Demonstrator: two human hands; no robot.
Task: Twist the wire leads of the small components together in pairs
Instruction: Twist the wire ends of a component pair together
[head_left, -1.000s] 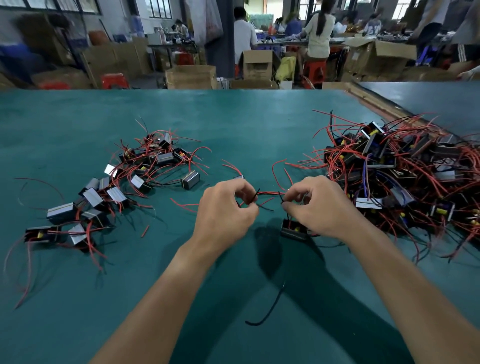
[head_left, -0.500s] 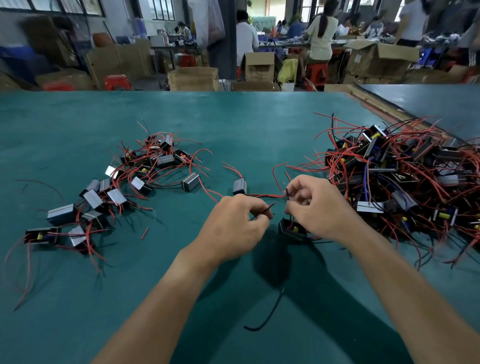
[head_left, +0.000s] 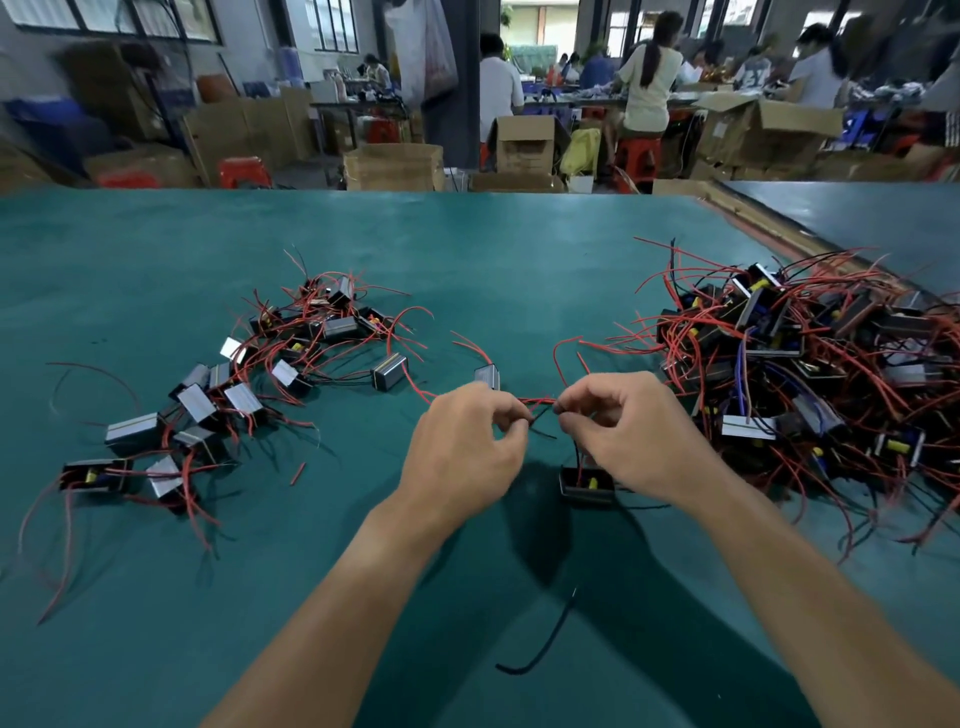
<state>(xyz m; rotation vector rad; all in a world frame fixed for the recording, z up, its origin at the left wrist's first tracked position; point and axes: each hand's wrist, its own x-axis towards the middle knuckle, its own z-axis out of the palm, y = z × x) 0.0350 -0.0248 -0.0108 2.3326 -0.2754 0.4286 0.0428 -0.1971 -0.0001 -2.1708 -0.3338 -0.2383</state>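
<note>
The left hand (head_left: 462, 447) and right hand (head_left: 634, 431) are close together over the green table (head_left: 467, 260), each with thumb and forefinger tips pressed together, pinching the wire leads (head_left: 537, 401) that run red across the small gap between them. A thin black lead (head_left: 544, 432) sticks out just below the left fingertips (head_left: 511, 415).

A second ago the left hand hid nearly all of the silver-sided component (head_left: 487, 376). Now it lies in plain sight just beyond the left knuckles, its red wire running in toward the pinch. The hands themselves have barely shifted. The open black component (head_left: 587, 486) with a yellow part inside is still on the table just under the right hand.

Out past the right hand's fingers is the big tangled heap of components (head_left: 810, 374). Out past the left hand's is the looser scatter of components (head_left: 249, 395). A stray black wire (head_left: 540, 649) lies on the table between the wrists, on the near side.

Any printing on the parts is too small and blurred to read.

Across the room, well beyond the fingertips, are open cardboard boxes (head_left: 522, 143), but I cannot tell what is in them.
</note>
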